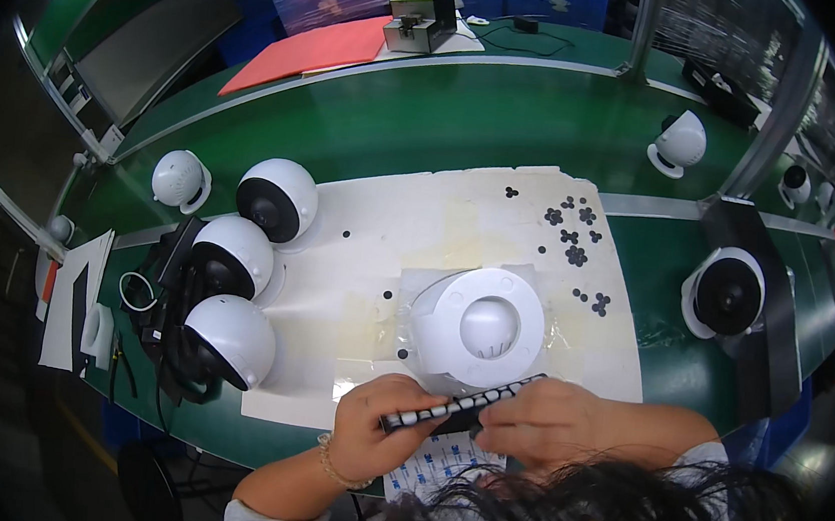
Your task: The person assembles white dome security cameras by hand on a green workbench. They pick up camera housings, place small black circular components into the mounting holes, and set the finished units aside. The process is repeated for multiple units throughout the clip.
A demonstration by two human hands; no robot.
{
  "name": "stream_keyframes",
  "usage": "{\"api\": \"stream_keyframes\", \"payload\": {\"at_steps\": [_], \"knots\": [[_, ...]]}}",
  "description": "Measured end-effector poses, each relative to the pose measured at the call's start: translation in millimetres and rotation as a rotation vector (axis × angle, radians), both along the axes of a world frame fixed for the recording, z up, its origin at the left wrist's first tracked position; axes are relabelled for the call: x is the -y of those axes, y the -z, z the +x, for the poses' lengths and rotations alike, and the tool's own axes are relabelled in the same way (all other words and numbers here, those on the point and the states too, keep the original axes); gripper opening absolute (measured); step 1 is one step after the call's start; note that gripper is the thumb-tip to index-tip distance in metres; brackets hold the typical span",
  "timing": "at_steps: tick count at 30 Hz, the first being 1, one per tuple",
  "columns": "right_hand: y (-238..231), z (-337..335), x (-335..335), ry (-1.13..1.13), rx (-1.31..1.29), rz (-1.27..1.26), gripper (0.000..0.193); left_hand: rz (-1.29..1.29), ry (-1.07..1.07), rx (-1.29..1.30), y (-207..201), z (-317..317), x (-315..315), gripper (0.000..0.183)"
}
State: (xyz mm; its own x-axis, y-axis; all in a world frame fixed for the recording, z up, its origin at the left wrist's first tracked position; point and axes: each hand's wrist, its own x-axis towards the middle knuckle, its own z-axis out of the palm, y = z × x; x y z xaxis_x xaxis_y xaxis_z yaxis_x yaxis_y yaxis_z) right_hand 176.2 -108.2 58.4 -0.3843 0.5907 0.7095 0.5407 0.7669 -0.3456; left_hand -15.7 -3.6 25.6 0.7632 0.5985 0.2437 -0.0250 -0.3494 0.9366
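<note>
My left hand (376, 427) is closed on one end of a narrow black strip (464, 404) with a row of pale squares along its edge. At its other end, my right hand (547, 424) has its fingers curled around the strip, partly hiding it. Just beyond the strip, a white camera-like device (430, 312) rests with its ring-shaped base (524, 336) facing up. A sheet with blue print (433, 466) shows beneath my hands, partly covered by hair.
On the pale board (328, 352) lie small black round pads (576, 256), some in clusters. Several white globe devices with black fronts (277, 202) stand at the left beside black cables (173, 297). Another device (726, 293) stands at the right. Farther back is a metal box (420, 22).
</note>
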Motion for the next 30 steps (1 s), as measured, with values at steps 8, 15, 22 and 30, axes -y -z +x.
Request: {"api": "stream_keyframes", "payload": {"at_steps": [8,15,22,30], "knots": [[-3,33,-27,0.275,-0.489,-0.252,0.058,0.569,0.051,0.141,16,6,-9,0.036],[-3,38,-43,0.166,-0.762,-0.460,0.068,0.645,0.081,0.089,15,3,-12,0.047],[0,43,-41,0.164,-0.609,-0.455,0.071,0.595,0.139,0.078,17,0,-16,0.050],[-12,35,-35,0.517,0.038,0.021,0.058,0.562,0.136,0.069,14,0,-15,0.048]]}}
